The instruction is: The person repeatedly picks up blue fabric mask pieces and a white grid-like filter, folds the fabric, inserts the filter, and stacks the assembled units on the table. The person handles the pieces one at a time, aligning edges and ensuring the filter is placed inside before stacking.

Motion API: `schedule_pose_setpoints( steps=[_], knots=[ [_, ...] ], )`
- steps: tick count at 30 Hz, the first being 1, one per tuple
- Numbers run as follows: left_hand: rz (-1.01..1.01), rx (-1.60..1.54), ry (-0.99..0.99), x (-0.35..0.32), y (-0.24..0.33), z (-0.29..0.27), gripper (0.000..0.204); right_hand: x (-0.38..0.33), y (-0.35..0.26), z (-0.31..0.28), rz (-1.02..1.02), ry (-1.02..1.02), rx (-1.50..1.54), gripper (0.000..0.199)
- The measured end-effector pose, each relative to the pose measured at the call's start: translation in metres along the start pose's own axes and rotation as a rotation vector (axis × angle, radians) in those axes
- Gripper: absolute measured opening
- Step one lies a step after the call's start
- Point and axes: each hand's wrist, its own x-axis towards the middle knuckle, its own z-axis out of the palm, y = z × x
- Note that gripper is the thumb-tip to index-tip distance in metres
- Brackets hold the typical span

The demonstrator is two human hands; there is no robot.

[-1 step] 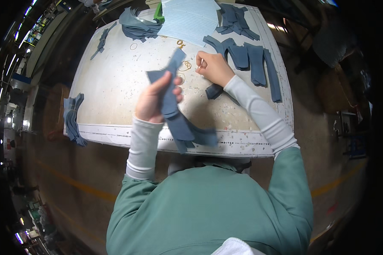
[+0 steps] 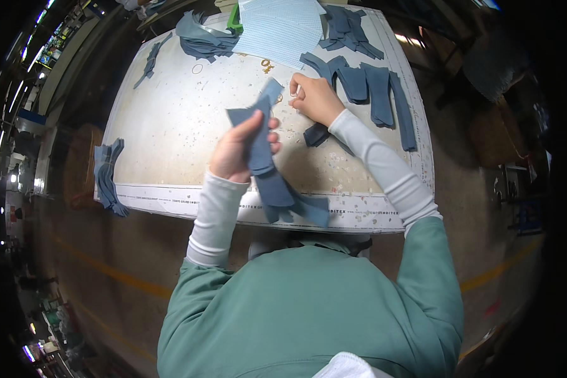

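Note:
My left hand (image 2: 238,150) is raised over the table and grips a bundle of long blue-grey fabric pieces (image 2: 266,165). Their lower ends hang past the table's near edge and their upper end points toward my right hand (image 2: 315,97). That hand rests on the worn white table (image 2: 170,126) with its fingers curled shut, fingertips pinched next to the bundle's top end. I cannot tell whether anything small is between them. A dark blue fabric piece (image 2: 315,135) lies under my right wrist. Small gold metal clips (image 2: 268,65) lie just beyond.
A row of blue fabric pieces (image 2: 375,88) lies at the right. A heap of them (image 2: 201,38) and a light blue sheet stack (image 2: 283,25) sit at the far edge. Another bundle (image 2: 107,176) hangs over the left edge. A single strip (image 2: 148,60) lies far left.

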Motion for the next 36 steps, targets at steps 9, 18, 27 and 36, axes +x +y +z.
schedule_pose_setpoints(
  steps=[9, 18, 27, 36],
  knots=[
    [0.245, 0.802, 0.296, 0.058, -0.006, -0.049, 0.04, 0.013, 0.027, 0.001, -0.154, 0.383, -0.056, 0.028],
    [0.509, 0.695, 0.426, 0.09, 0.008, -0.061, 0.018, -0.045, -0.038, 0.02, -0.063, -0.04, -0.128, 0.044],
    [0.461, 0.686, 0.377, 0.085, 0.004, -0.062, 0.018, -0.079, -0.059, 0.049, 0.058, -0.109, -0.347, 0.058],
    [0.465, 0.683, 0.342, 0.082, 0.004, -0.058, 0.018, -0.087, -0.043, 0.031, -0.002, -0.071, 0.023, 0.033]
  ],
)
